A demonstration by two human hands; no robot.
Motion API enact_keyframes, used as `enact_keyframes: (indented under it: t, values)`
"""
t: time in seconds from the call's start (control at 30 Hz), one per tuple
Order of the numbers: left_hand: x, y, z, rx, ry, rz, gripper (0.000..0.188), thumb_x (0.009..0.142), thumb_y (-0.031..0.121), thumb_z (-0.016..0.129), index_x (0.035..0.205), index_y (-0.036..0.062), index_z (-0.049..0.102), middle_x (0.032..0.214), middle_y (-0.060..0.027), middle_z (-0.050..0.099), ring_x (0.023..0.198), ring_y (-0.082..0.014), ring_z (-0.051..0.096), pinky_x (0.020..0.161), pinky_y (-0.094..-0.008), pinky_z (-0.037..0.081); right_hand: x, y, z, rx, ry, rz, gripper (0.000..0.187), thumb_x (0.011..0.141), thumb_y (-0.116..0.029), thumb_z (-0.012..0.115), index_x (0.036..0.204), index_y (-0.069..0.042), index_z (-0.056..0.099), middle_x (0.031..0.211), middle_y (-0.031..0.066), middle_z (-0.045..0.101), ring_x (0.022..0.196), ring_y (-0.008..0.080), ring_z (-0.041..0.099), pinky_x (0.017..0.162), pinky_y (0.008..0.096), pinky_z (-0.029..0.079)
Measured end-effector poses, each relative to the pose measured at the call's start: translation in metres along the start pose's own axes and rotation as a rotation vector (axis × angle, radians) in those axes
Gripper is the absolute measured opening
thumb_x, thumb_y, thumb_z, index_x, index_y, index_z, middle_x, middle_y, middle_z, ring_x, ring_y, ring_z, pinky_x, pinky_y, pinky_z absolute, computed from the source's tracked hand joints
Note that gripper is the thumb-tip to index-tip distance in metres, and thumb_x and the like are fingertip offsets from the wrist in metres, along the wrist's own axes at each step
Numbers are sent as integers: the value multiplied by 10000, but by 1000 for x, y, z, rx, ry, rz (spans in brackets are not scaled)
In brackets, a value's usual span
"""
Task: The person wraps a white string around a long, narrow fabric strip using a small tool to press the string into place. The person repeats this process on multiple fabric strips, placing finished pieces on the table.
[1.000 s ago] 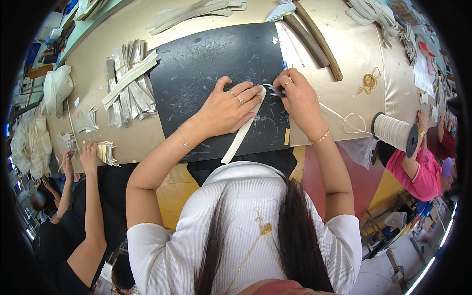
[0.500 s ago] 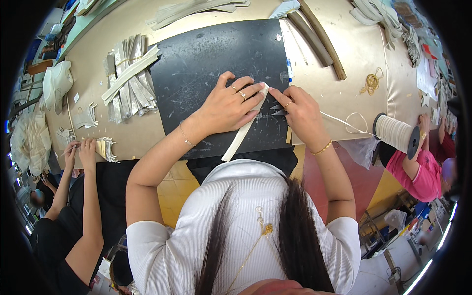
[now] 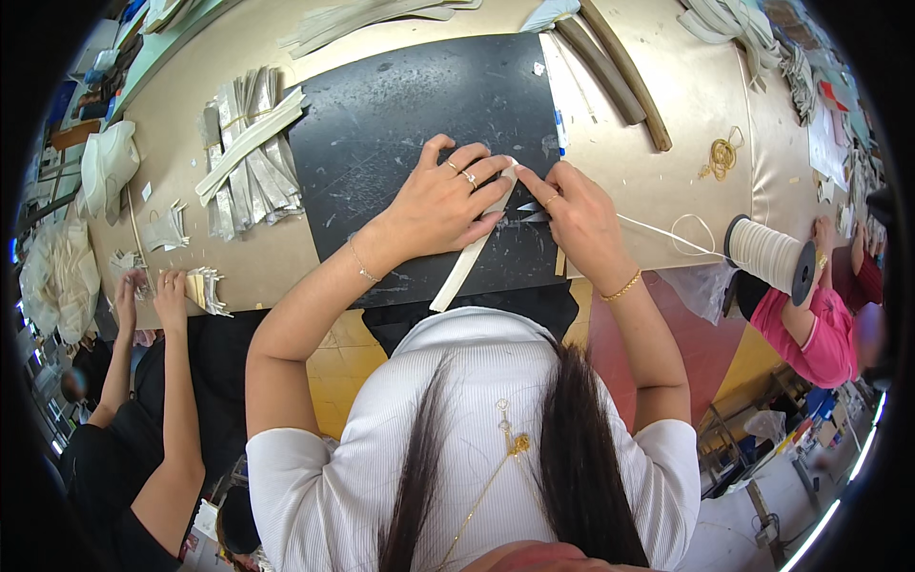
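Observation:
A long off-white strip (image 3: 459,273) lies aslant on the black mat (image 3: 362,129). My left hand (image 3: 443,195) holds it from above, fingertips along its upper part and thumb at its edge. At the strip's top end the index finger of my right hand (image 3: 579,214) touches down. Two pointed metal blades of small scissors (image 3: 534,213) stick out to the left from under my right palm; the handles are hidden in the curled fingers. A narrow white cord (image 3: 658,236) runs from my right hand to a spool (image 3: 767,255) at the right.
A banded bundle of pale strips (image 3: 253,157) lies left of the mat. Two brown bars (image 3: 624,76) and a coil of golden cord (image 3: 720,157) are at far right. A co-worker's hands (image 3: 170,303) are at the left table edge; a person in pink (image 3: 810,324) sits right.
My right hand has shifted slightly at the strip's end, and the scissor blades point a little further left. The left hand keeps its hold. The co-worker's hands at left have moved.

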State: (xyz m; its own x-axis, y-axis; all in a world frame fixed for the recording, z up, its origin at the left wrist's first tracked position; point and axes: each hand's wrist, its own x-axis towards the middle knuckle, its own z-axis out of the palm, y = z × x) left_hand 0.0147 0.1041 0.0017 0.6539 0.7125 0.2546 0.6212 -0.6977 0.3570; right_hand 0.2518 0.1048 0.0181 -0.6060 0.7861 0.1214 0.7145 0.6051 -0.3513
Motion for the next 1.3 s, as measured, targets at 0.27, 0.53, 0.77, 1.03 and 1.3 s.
enact_keyframes:
  t: [0.27,0.53,0.77,1.03,1.3]
  values:
    - [1,-9,-3,-125,-30,44,278,780,190,766,1026,103,669,1379,-45,603,1236,-247,551,1016,-487,361,1,-2,0,-31,-3,-4,486,817,-59,642,1298,-115,673,889,41,498,823,187,590,683,323,510]
    - [4,-14,0,12,20,32,291,822,202,758,1082,111,664,1342,-15,635,1229,-225,565,1001,-481,373,3,4,-1,64,43,71,507,793,-14,672,1288,-120,679,911,41,571,844,224,588,740,354,520]
    - [-3,-5,8,148,138,-128,392,826,271,781,1178,136,674,1291,-18,654,1187,-205,576,1004,-473,371,12,7,2,187,100,207,409,728,96,697,1104,-60,671,909,82,595,870,286,587,787,396,513]
    - [-2,-20,-2,29,104,5,360,815,171,775,1151,81,684,1297,-44,653,1214,-238,599,1006,-442,431,26,2,3,148,114,188,289,741,91,679,989,-44,619,945,107,612,896,297,581,802,407,508]
    - [-26,-3,-1,93,219,-236,346,811,125,777,1129,26,684,1268,-104,654,1152,-292,613,983,-431,462,57,-14,9,309,103,315,208,911,-140,723,1068,-3,725,901,149,698,873,341,681,794,432,542]
